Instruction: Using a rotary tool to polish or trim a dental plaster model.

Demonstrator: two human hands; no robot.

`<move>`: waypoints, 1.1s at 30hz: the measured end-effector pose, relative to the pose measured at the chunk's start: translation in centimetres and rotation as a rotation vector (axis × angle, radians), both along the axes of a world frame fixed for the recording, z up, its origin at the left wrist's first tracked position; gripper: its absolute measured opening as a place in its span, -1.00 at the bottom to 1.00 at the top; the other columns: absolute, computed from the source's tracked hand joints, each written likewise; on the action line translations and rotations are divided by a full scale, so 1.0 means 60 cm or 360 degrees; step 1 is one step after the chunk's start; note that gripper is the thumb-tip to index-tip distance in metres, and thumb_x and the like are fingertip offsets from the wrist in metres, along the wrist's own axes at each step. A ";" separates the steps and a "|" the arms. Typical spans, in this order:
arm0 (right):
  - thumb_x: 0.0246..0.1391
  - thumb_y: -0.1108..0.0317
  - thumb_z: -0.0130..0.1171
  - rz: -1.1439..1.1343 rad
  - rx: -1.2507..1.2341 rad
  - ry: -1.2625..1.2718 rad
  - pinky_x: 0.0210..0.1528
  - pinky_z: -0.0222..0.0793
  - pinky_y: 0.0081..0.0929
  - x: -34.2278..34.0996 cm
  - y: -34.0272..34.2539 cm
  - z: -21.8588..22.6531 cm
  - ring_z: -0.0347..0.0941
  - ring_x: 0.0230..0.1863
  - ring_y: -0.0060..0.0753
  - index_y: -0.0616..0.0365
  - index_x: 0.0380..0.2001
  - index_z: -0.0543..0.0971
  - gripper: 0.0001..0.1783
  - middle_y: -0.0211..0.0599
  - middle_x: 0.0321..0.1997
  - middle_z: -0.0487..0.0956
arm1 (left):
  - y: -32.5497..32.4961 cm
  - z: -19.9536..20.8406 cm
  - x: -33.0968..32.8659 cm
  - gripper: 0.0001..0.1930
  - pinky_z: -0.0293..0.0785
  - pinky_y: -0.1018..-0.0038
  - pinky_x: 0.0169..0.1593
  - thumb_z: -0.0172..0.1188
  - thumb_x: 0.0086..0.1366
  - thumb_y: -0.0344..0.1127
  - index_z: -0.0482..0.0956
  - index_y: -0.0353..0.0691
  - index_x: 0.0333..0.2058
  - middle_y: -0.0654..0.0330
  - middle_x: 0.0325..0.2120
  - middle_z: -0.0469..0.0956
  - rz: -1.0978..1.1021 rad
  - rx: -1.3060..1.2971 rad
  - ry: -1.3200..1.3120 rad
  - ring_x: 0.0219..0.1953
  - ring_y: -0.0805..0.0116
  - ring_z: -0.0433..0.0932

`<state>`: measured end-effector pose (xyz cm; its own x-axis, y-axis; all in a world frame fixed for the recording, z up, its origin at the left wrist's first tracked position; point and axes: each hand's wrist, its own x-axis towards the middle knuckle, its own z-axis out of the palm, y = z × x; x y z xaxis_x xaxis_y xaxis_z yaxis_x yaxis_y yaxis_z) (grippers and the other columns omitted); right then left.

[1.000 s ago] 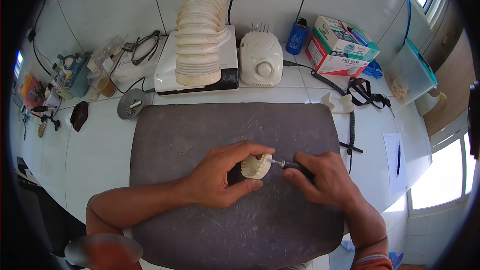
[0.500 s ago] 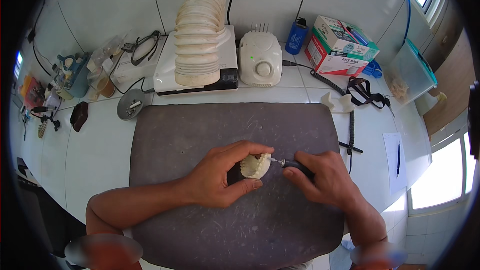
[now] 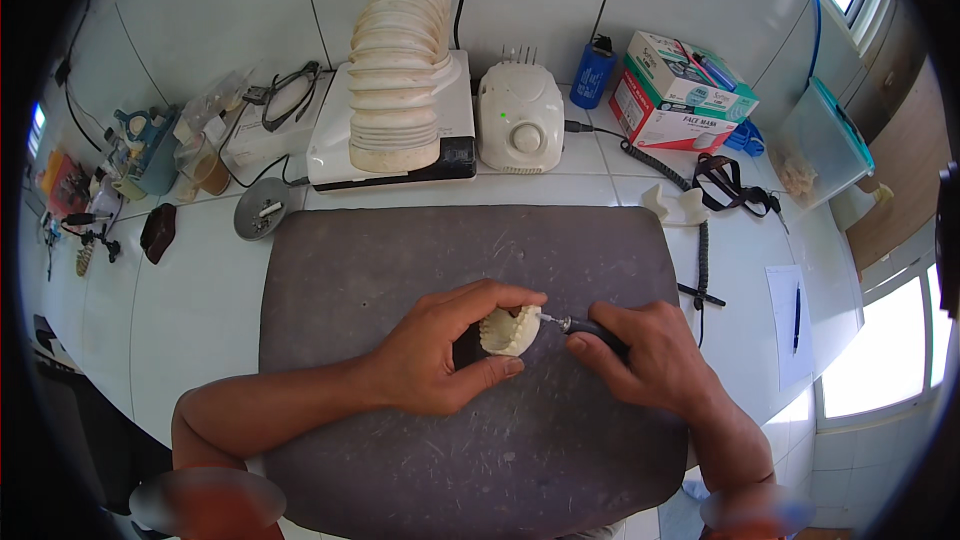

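Observation:
A cream-coloured dental model (image 3: 512, 333) with a curved row of teeth is held up over the dark mat. My left hand (image 3: 455, 345) is closed around its left side, index finger along the top edge and thumb below. In my right hand (image 3: 645, 355) is a dark rotary handpiece (image 3: 597, 333), gripped between thumb and fingers. Its thin metal bur (image 3: 553, 320) points left and meets the upper right edge of the model, or comes very close to it. My left fingers hide part of the model.
Behind the brown mat (image 3: 400, 245) stand a white machine with a ribbed hose (image 3: 395, 70), a white control unit (image 3: 522, 120) and stacked boxes (image 3: 680, 90). A round metal dish (image 3: 262, 208) sits beyond the mat's left corner. Paper with a pen (image 3: 790, 325) lies at right.
Almost nothing differs. The dental model has shifted very slightly to the left; both hands stay in nearly the same place.

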<state>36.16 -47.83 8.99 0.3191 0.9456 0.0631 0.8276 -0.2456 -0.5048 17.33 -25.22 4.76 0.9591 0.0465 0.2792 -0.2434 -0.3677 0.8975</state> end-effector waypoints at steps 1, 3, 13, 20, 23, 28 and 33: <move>0.47 -0.11 0.36 0.0029 -0.0015 0.0002 -0.49 0.37 0.00 0.001 -0.001 0.001 0.51 -0.66 0.18 0.12 -0.46 0.60 -0.44 -0.10 -0.71 0.51 | 0.000 0.000 0.000 -0.37 0.60 0.31 0.25 0.53 0.40 -0.41 0.56 -0.26 0.40 0.03 0.14 0.70 0.0005 0.0004 -0.0009 0.16 0.26 0.71; 0.48 -0.11 0.36 0.0044 -0.0023 0.0006 -0.49 0.37 0.00 0.001 0.000 0.001 0.51 -0.66 0.18 0.12 -0.46 0.60 -0.44 -0.09 -0.70 0.52 | 0.001 0.001 -0.001 -0.37 0.60 0.31 0.25 0.53 0.40 -0.41 0.56 -0.26 0.40 0.03 0.13 0.70 0.0001 0.0010 0.0009 0.15 0.26 0.71; 0.48 -0.12 0.34 0.0032 -0.0022 -0.0002 -0.48 0.37 -0.01 0.000 0.001 0.001 0.55 -0.63 0.17 0.11 -0.44 0.61 -0.45 -0.12 -0.69 0.54 | 0.000 0.002 -0.001 -0.37 0.60 0.33 0.24 0.52 0.41 -0.42 0.56 -0.26 0.41 0.04 0.13 0.70 0.0007 -0.0025 0.0015 0.14 0.29 0.70; 0.47 -0.14 0.33 0.0004 -0.0053 -0.0010 -0.47 0.39 0.03 0.001 -0.001 0.001 0.54 -0.61 0.23 0.11 -0.43 0.61 -0.45 -0.10 -0.70 0.53 | 0.000 0.002 0.000 -0.37 0.61 0.34 0.23 0.52 0.41 -0.43 0.56 -0.26 0.41 0.04 0.15 0.69 0.0002 -0.0008 0.0014 0.15 0.30 0.70; 0.47 -0.12 0.35 0.0075 -0.0048 -0.0011 -0.47 0.39 0.02 0.000 -0.002 0.001 0.54 -0.61 0.23 0.10 -0.44 0.60 -0.45 -0.10 -0.70 0.52 | 0.001 0.001 0.000 -0.37 0.61 0.34 0.22 0.52 0.41 -0.43 0.56 -0.27 0.41 0.04 0.15 0.69 -0.0006 -0.0008 0.0015 0.15 0.30 0.70; 0.47 -0.13 0.35 0.0026 -0.0045 0.0006 -0.47 0.40 0.00 0.001 -0.001 0.001 0.55 -0.61 0.22 0.10 -0.44 0.60 -0.45 -0.10 -0.70 0.52 | 0.000 0.001 -0.001 -0.37 0.61 0.34 0.23 0.53 0.41 -0.43 0.56 -0.27 0.41 0.04 0.15 0.69 0.0001 -0.0029 0.0026 0.15 0.31 0.70; 0.47 -0.12 0.35 0.0059 -0.0003 -0.0009 -0.49 0.38 -0.01 -0.001 0.000 0.000 0.53 -0.63 0.21 0.11 -0.45 0.59 -0.45 -0.09 -0.70 0.52 | 0.001 0.002 -0.001 -0.37 0.61 0.33 0.23 0.53 0.41 -0.42 0.56 -0.25 0.41 0.05 0.15 0.69 -0.0006 0.0000 0.0031 0.14 0.30 0.71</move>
